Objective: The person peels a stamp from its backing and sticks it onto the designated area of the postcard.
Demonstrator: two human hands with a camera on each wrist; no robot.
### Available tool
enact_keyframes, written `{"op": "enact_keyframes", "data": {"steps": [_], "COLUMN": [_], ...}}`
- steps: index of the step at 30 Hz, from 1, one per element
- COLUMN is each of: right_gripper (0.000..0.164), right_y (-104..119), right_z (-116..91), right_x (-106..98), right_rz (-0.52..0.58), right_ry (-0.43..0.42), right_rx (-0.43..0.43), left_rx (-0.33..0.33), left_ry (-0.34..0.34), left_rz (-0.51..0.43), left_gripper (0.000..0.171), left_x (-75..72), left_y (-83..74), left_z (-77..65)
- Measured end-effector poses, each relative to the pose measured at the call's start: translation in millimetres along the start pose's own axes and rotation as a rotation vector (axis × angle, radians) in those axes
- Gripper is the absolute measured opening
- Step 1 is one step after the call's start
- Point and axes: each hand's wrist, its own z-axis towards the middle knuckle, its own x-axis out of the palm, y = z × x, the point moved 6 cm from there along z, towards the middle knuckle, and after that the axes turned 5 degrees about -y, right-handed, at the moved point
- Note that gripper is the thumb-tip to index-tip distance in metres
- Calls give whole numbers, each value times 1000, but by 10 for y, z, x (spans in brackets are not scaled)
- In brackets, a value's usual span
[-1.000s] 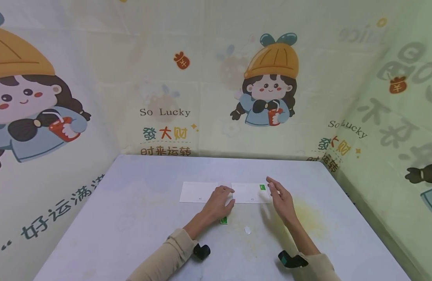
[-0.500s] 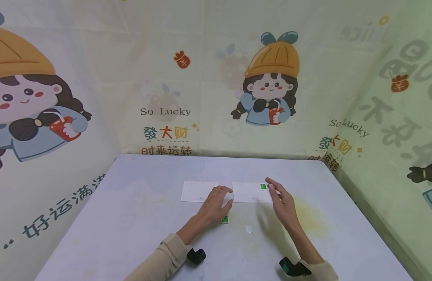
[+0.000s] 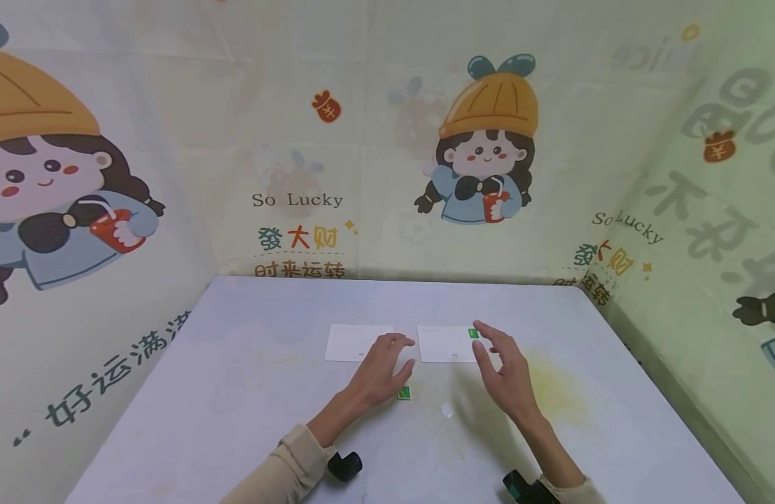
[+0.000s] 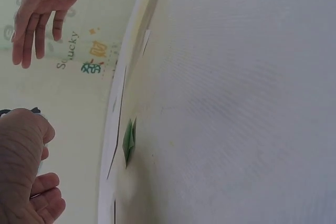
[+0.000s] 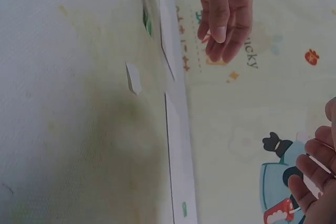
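Two white envelopes lie side by side on the white table. A small green stamp (image 3: 473, 334) sits at the top right corner of the right envelope (image 3: 444, 344). My right hand (image 3: 508, 378) hovers beside that corner, thumb and fingers spread apart with nothing between them. Over the right part of the left envelope (image 3: 348, 341) is my left hand (image 3: 376, 371), fingers loosely bent and holding nothing. Just below it, a second green stamp (image 3: 404, 393) rests on the table; in the left wrist view this green piece (image 4: 129, 142) looks folded, its edges raised.
A small white paper scrap (image 3: 447, 411) lies between my forearms, nearer to me than the envelopes. Yellowish stains (image 3: 554, 385) mark the table (image 3: 255, 406) on the right. Printed cloth (image 3: 387, 168) hangs behind the table and along both sides.
My left hand has drifted left and slightly toward me, uncovering more of the loose green stamp and the gap between the envelopes. The right hand's thumb and fingers have spread wider.
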Motion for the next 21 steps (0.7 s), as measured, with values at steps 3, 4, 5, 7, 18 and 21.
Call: {"op": "enact_keyframes", "data": {"steps": [3, 4, 5, 7, 18, 21], "right_gripper": [44, 45, 45, 45, 45, 46], "right_y": [70, 88, 103, 127, 240, 274], "right_z": [10, 13, 17, 22, -50, -61], "right_x": [3, 5, 6, 10, 77, 97], "right_rz": [-35, -40, -43, -45, -15, 4], "right_ry": [-7, -7, -7, -5, 31, 20], "right_rx": [-50, -55, -58, -58, -125, -152], "left_rx": [2, 3, 4, 6, -9, -15], "left_ry": [-12, -16, -22, -33, -38, -46], "left_rz": [19, 23, 28, 34, 22, 25], "left_gripper": [36, 36, 36, 36, 35, 35], "left_x": [-43, -55, -69, -92, -181, -194], "left_y": [5, 10, 16, 32, 113, 136], "left_z": [-19, -26, -33, -49, -184, -214]}}
